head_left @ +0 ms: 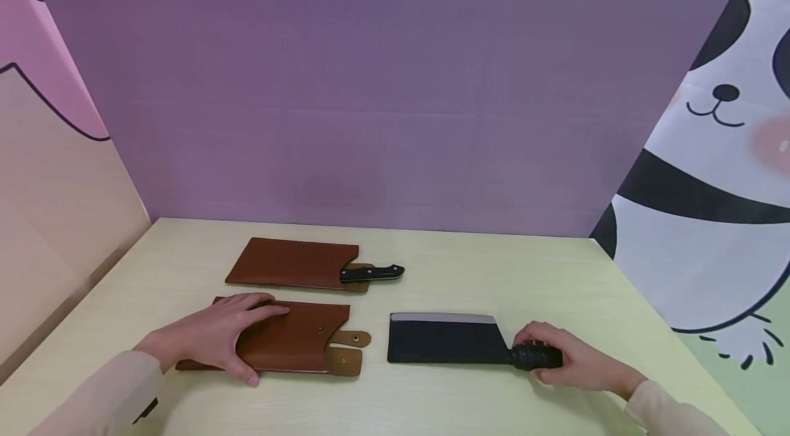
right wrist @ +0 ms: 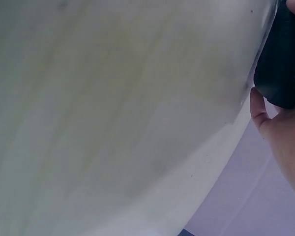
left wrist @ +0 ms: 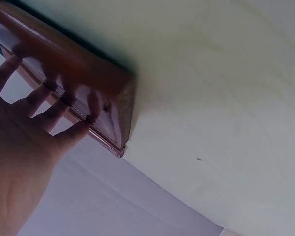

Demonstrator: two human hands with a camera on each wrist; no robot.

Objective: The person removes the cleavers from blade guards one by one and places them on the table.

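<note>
Cleaver (head_left: 441, 338) edge just beside sheath (head_left: 290, 343) mouth

Your left hand (head_left: 212, 336) lay flat on the near brown sheath (head_left: 290, 343), while your right hand (head_left: 564, 357) curled round the black handle of the cleaver (head_left: 444, 340) lying on the pale table (head_left: 494, 271). Behind the near sheath lay a second brown sheath (head_left: 290, 263) with a black knife handle (head_left: 372, 273) sticking out of it.

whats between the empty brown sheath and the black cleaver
Only bare table in the head view, between the near brown leather sheath with its snap straps and the black cleaver.
</note>
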